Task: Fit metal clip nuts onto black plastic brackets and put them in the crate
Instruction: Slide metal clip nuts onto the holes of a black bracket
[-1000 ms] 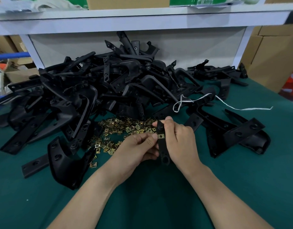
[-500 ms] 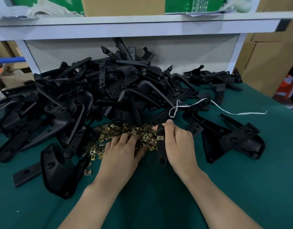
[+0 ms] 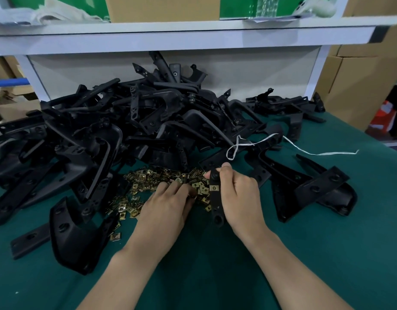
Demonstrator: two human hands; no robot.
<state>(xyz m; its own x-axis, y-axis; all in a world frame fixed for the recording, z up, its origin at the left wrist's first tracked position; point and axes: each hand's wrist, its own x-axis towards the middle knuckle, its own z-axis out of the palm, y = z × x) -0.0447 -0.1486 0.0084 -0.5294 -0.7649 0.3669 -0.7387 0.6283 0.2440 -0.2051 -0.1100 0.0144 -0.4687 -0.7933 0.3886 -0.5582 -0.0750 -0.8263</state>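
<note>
My right hand [image 3: 240,195] grips a narrow black plastic bracket [image 3: 216,203] and holds it upright over the green table. A brass clip nut [image 3: 214,187] sits on the bracket's upper part. My left hand [image 3: 168,205] lies palm down on the heap of loose brass clip nuts [image 3: 148,182], its fingertips bunched among them next to the bracket. The fingertips are blurred and the thumb is hidden, so I cannot tell whether they pinch a nut. No crate is in view.
A big pile of black brackets [image 3: 130,121] fills the table's back and left. More brackets [image 3: 313,186] lie to the right under a white string [image 3: 304,149]. A white shelf [image 3: 193,34] overhangs the back. Green table cloth [image 3: 215,265] lies in front.
My left hand left the bracket and moved left and forward into the heap of clip nuts. My right hand keeps the bracket upright with a nut on it.
</note>
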